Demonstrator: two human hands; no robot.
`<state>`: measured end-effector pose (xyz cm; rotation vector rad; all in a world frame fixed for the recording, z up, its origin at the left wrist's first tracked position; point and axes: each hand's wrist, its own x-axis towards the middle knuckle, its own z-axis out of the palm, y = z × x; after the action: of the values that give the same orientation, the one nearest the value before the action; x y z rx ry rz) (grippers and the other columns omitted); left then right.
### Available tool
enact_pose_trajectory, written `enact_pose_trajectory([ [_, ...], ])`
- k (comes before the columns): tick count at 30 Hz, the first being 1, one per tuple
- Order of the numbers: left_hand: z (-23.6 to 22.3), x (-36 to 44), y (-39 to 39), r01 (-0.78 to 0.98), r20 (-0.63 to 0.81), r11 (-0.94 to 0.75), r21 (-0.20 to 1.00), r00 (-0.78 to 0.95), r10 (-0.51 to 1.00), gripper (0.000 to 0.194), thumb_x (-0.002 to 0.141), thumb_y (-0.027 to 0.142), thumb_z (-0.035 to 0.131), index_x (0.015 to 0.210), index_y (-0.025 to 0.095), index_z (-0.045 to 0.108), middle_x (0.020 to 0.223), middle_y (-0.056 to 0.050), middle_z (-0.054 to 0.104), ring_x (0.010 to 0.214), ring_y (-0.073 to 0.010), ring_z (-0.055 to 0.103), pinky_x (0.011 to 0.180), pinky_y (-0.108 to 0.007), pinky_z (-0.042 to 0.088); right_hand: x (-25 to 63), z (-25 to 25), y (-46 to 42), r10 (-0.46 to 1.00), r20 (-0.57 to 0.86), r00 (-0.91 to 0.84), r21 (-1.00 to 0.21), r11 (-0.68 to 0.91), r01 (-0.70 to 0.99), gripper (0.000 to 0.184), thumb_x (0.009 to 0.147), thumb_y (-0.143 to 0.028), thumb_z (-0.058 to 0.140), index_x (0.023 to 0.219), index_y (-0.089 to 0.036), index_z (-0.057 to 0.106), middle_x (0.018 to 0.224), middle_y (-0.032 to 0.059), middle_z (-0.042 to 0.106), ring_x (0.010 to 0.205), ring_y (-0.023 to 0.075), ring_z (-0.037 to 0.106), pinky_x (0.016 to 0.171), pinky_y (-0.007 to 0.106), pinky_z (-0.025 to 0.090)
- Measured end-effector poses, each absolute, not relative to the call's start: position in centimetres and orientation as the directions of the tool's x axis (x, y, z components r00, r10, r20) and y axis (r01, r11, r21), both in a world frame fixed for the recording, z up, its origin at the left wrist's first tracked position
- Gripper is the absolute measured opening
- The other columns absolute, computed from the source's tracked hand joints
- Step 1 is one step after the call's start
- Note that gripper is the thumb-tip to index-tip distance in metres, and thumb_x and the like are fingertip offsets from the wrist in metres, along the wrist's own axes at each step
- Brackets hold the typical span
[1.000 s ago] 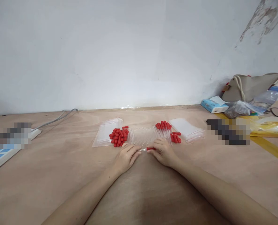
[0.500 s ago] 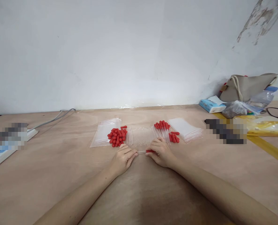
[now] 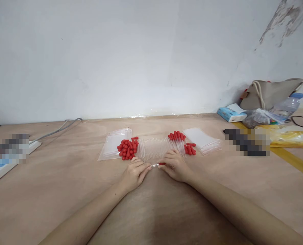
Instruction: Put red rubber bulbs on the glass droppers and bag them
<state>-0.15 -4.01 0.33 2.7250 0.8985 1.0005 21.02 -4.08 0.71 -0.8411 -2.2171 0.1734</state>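
Note:
Between my hands lies a clear glass dropper tube [image 3: 154, 165], nearly level just above the table. My left hand [image 3: 136, 173] pinches its left end between thumb and fingers. At its right end my right hand [image 3: 174, 166] grips a red rubber bulb [image 3: 162, 164], mostly covered by the fingers; the bulb meets the tube. Just beyond, a row of loose clear tubes [image 3: 153, 148] lies side by side. A heap of red bulbs [image 3: 128, 149] sits left of the row. To the right are tubes with red bulbs fitted [image 3: 177, 136] and several loose bulbs [image 3: 190, 149].
Clear plastic bags [image 3: 113, 144] lie at left, and a stack of white bags [image 3: 202, 140] at right. A power strip [image 3: 13, 163] is far left. Along the right stand a tissue pack [image 3: 231, 113], a grey bag [image 3: 273, 95] and a yellow package [image 3: 286, 136]. A wall closes the back.
The tube has tilted slightly, its right end a little higher. My right hand has shifted slightly left over the bulb, and less of the red shows. My left hand has barely moved.

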Motion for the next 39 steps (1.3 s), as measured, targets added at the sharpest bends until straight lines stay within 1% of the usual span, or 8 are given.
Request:
enact_pose_trajectory([
  [5, 1.3, 0.5, -4.9, 0.510, 0.491, -0.725, 0.463, 0.533, 0.689, 0.019, 0.087, 0.025, 0.043, 0.090, 0.017, 0.060, 0.066, -0.001, 0.057, 0.062, -0.0128, 0.049, 0.063, -0.026, 0.038, 20.7, 1.6, -4.2, 0.811, 0.498, -0.306, -0.790, 0.570, 0.225, 0.020, 0.076, -0.031, 0.058, 0.092, -0.020, 0.053, 0.079, 0.0016, 0.059, 0.072, 0.0122, 0.054, 0.069, 0.027, 0.041],
  [10, 1.5, 0.4, -4.9, 0.480, 0.458, -0.735, 0.479, 0.579, 0.675, 0.024, 0.086, 0.028, 0.045, 0.104, 0.018, 0.056, 0.075, -0.003, 0.060, 0.072, -0.0154, 0.052, 0.070, -0.029, 0.040, 21.0, 2.6, -3.0, 0.910, 0.381, -0.167, -0.916, 0.395, 0.066, 0.022, 0.074, -0.036, 0.057, 0.086, -0.020, 0.047, 0.069, -0.0025, 0.050, 0.064, 0.0104, 0.051, 0.060, 0.023, 0.041],
  [15, 1.3, 0.3, -4.4, 0.532, 0.429, -0.709, 0.462, 0.566, 0.704, 0.026, 0.085, 0.027, 0.047, 0.109, 0.020, 0.055, 0.085, -0.004, 0.062, 0.079, -0.0164, 0.054, 0.074, -0.031, 0.040, 24.7, 4.7, 1.5, 0.910, 0.412, 0.034, -0.796, 0.342, 0.500, 0.045, 0.078, -0.034, 0.048, 0.117, -0.014, 0.038, 0.061, -0.0043, 0.047, 0.056, 0.0114, 0.047, 0.057, 0.024, 0.039],
  [19, 1.1, 0.3, -4.3, 0.545, 0.414, -0.715, 0.438, 0.584, 0.699, 0.021, 0.085, 0.025, 0.044, 0.098, 0.020, 0.060, 0.085, -0.005, 0.062, 0.080, -0.0167, 0.054, 0.075, -0.031, 0.040, 26.6, 5.4, 4.3, 0.943, 0.332, -0.012, -0.509, 0.190, 0.840, 0.032, 0.076, -0.030, 0.048, 0.104, -0.015, 0.051, 0.066, 0.0005, 0.057, 0.064, 0.0142, 0.052, 0.060, 0.025, 0.037],
  [24, 1.3, 0.1, -4.4, 0.541, 0.396, -0.716, 0.441, 0.598, 0.696, 0.019, 0.085, 0.024, 0.045, 0.095, 0.020, 0.060, 0.088, -0.004, 0.062, 0.084, -0.0170, 0.053, 0.076, -0.032, 0.039, 25.4, 4.3, 4.8, 0.954, 0.296, -0.047, -0.181, 0.105, 0.978, 0.033, 0.077, -0.037, 0.047, 0.102, -0.018, 0.056, 0.085, 0.0073, 0.064, 0.080, 0.0214, 0.057, 0.072, 0.032, 0.035],
  [27, 1.4, 0.0, -4.4, 0.542, 0.392, -0.714, 0.444, 0.599, 0.699, 0.019, 0.085, 0.024, 0.045, 0.096, 0.020, 0.060, 0.088, -0.004, 0.062, 0.083, -0.0169, 0.053, 0.076, -0.032, 0.040, 24.8, 3.8, 4.5, 0.952, 0.302, -0.038, -0.162, 0.091, 0.983, 0.035, 0.076, -0.040, 0.047, 0.102, -0.018, 0.056, 0.088, 0.0088, 0.065, 0.083, 0.0234, 0.057, 0.077, 0.036, 0.032],
  [34, 1.3, -0.1, -4.4, 0.536, 0.401, -0.716, 0.447, 0.596, 0.696, 0.021, 0.085, 0.024, 0.044, 0.097, 0.020, 0.060, 0.087, -0.005, 0.061, 0.082, -0.0168, 0.053, 0.075, -0.032, 0.040, 28.0, 4.6, 3.1, 0.938, 0.340, 0.070, -0.337, 0.052, 0.940, 0.028, 0.078, -0.040, 0.044, 0.092, -0.020, 0.059, 0.075, 0.0022, 0.064, 0.073, 0.0161, 0.057, 0.065, 0.026, 0.036],
  [39, 1.3, 0.3, -4.5, 0.578, 0.424, -0.720, 0.385, 0.582, 0.694, 0.020, 0.084, 0.025, 0.045, 0.094, 0.021, 0.062, 0.084, -0.004, 0.061, 0.079, -0.0171, 0.051, 0.073, -0.033, 0.038, 32.3, 4.4, 2.2, 0.998, 0.066, 0.004, -0.301, 0.016, 0.953, 0.016, 0.072, -0.028, 0.054, 0.080, -0.020, 0.066, 0.079, 0.0025, 0.065, 0.072, 0.0149, 0.057, 0.062, 0.023, 0.038],
])
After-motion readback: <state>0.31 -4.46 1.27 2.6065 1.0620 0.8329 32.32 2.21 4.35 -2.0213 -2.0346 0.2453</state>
